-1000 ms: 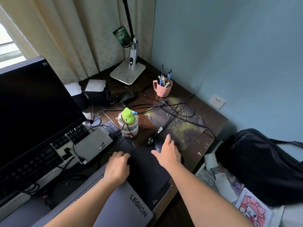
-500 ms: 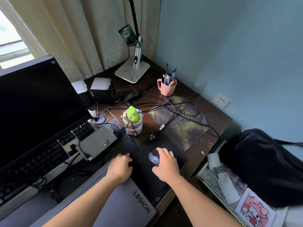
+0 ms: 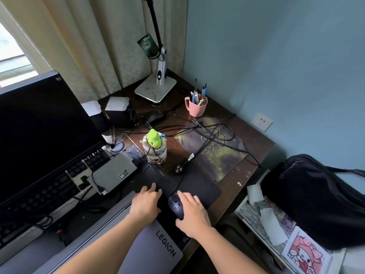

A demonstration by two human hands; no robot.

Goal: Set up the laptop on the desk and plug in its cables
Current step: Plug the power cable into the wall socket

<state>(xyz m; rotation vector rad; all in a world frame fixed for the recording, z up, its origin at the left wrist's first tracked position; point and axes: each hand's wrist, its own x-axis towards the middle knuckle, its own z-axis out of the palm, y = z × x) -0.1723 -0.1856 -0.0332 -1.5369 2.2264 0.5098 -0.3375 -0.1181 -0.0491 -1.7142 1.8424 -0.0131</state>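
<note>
The closed gray laptop (image 3: 126,246) is laid on the counter's (image 3: 245,175) near edge. The left hand (image 3: 146,204) is rested on it — fingers loose. The dark mouse (image 3: 176,207) is cupped by the right hand (image 3: 192,214).

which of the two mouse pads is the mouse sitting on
The plain black mouse pad at the desk's near edge, under the dark mouse gripped by the right hand. The green patterned pad carries only cables.

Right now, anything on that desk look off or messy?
Yes. A loose tangle of black cables sprawls over the patterned mat, with an unplugged plug lying on the desk. The closed laptop overhangs the desk's front edge. The right hand rests on a mouse.
</note>
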